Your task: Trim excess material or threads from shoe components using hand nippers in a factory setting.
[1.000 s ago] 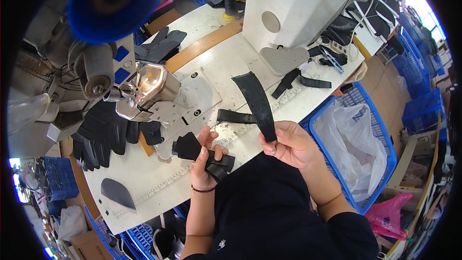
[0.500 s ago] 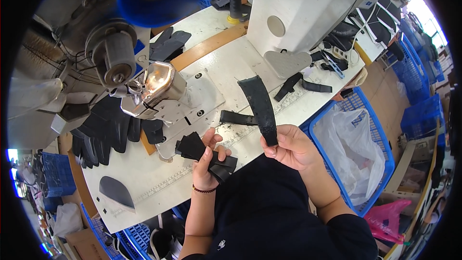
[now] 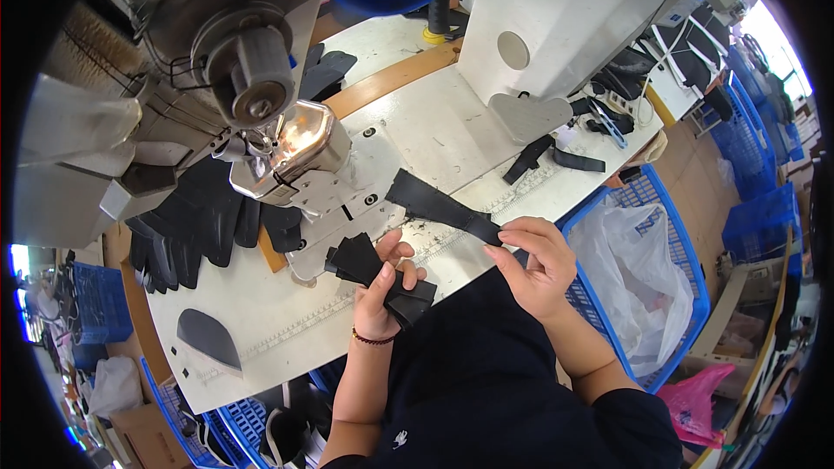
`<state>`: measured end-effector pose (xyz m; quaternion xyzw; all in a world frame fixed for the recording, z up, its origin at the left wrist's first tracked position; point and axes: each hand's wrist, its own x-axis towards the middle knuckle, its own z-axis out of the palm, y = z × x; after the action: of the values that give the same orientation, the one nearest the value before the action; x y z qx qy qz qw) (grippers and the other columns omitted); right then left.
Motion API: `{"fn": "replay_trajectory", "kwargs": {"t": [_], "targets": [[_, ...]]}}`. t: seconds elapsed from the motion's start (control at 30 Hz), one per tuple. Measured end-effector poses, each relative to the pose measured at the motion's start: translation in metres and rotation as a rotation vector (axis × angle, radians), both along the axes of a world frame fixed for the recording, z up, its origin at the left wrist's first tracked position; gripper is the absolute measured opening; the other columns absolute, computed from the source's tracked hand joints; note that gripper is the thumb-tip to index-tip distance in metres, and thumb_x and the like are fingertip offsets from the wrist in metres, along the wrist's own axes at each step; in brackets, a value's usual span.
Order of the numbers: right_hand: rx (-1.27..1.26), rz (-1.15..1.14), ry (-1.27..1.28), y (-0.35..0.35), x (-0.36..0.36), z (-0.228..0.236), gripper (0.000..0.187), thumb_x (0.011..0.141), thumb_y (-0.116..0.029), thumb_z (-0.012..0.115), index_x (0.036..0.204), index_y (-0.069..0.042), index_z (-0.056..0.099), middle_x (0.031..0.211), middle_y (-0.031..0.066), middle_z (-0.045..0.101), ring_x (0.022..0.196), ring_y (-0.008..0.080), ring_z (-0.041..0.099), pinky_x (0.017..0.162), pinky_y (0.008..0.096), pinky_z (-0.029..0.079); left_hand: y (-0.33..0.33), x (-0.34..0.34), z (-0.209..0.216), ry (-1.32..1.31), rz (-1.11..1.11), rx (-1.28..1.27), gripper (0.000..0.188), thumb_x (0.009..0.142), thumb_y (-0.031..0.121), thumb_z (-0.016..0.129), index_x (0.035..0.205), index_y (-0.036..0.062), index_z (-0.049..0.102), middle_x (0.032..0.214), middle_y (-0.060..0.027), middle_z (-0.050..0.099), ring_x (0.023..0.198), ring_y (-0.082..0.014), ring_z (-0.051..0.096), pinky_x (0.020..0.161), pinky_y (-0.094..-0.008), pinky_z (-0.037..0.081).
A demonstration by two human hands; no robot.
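Observation:
My left hand [image 3: 380, 302] is closed round a small fanned stack of black strips [image 3: 354, 260], whose folded ends [image 3: 412, 300] stick out below the fingers. With thumb and fingertips, my right hand [image 3: 537, 267] pinches the near end of a single black strip [image 3: 430, 202]. That strip slants up and left over the white sewing table [image 3: 287, 317], its wider end close to the machine's metal plate [image 3: 375, 165]. Whether the strip touches the table I cannot tell. It overlaps the place where another dark strip lay, so that one is mostly hidden.
The sewing machine head [image 3: 295, 152], its lamp lit, stands left of centre. Dark cut pieces [image 3: 195, 226] lie beside it. A grey curved piece [image 3: 208, 339] rests at front left. Loose black strips [image 3: 530, 159] and scissors [image 3: 608, 124] lie right. A lined blue basket [image 3: 702, 291] stands at right.
The strip in my right hand has swung from upright to slanting left and lower, over the strip on the table. My left hand keeps its stack. The whole view has shifted slightly.

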<state>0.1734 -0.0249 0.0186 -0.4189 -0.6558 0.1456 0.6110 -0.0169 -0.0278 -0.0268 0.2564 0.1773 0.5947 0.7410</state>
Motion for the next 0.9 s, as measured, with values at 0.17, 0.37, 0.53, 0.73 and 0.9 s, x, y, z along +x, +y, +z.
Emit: {"fn": "replay_trajectory", "kwargs": {"t": [0.17, 0.37, 0.53, 0.73, 0.9], "targets": [[0.007, -0.021, 0.030, 0.000, 0.002, 0.000, 0.022, 0.060, 0.004, 0.069, 0.079, 0.001, 0.058, 0.077, 0.0119, 0.058, 0.065, 0.0191, 0.056, 0.058, 0.0248, 0.045, 0.000, -0.001, 0.001, -0.004, -0.002, -0.004, 0.042, 0.082, 0.014, 0.049, 0.121, 0.0020, 0.037, 0.099, -0.0059, 0.047, 0.069, -0.0100, 0.044, 0.076, -0.0308, 0.044], [-0.049, -0.217, -0.140, 0.008, 0.000, 0.012, 0.039, 0.060, -0.008, 0.073, 0.095, -0.002, 0.056, 0.100, 0.0152, 0.049, 0.085, 0.0223, 0.053, 0.069, 0.0287, 0.043, 0.000, -0.001, -0.001, 0.003, -0.014, 0.015, 0.047, 0.082, 0.018, 0.049, 0.123, 0.0021, 0.033, 0.099, -0.0061, 0.047, 0.075, -0.0113, 0.045, 0.079, -0.0312, 0.042], [-0.148, 0.271, -0.303, -0.004, -0.015, 0.015, 0.064, 0.054, -0.026, 0.077, 0.108, -0.006, 0.050, 0.107, 0.0130, 0.043, 0.094, 0.0263, 0.045, 0.076, 0.0329, 0.040, 0.004, 0.001, 0.000, -0.038, -0.022, -0.059, 0.058, 0.082, 0.028, 0.049, 0.126, 0.0019, 0.022, 0.106, -0.0104, 0.044, 0.093, -0.0166, 0.046, 0.083, -0.0336, 0.041], [-0.213, 0.371, -0.317, -0.005, -0.024, 0.006, 0.055, 0.058, -0.016, 0.074, 0.107, -0.007, 0.050, 0.106, 0.0104, 0.045, 0.095, 0.0257, 0.044, 0.074, 0.0335, 0.041, 0.003, -0.002, -0.003, -0.105, -0.056, -0.049, 0.053, 0.084, 0.027, 0.044, 0.126, 0.0027, 0.023, 0.109, -0.0112, 0.043, 0.098, -0.0190, 0.045, 0.084, -0.0356, 0.043], [-0.305, 0.467, -0.260, -0.008, -0.021, 0.000, 0.044, 0.063, -0.009, 0.070, 0.104, -0.008, 0.053, 0.098, 0.0085, 0.051, 0.086, 0.0229, 0.052, 0.069, 0.0288, 0.044, 0.001, 0.000, 0.004, -0.112, -0.029, -0.092, 0.048, 0.083, 0.016, 0.048, 0.124, 0.0020, 0.027, 0.107, -0.0117, 0.044, 0.094, -0.0169, 0.047, 0.079, -0.0317, 0.045]]}}
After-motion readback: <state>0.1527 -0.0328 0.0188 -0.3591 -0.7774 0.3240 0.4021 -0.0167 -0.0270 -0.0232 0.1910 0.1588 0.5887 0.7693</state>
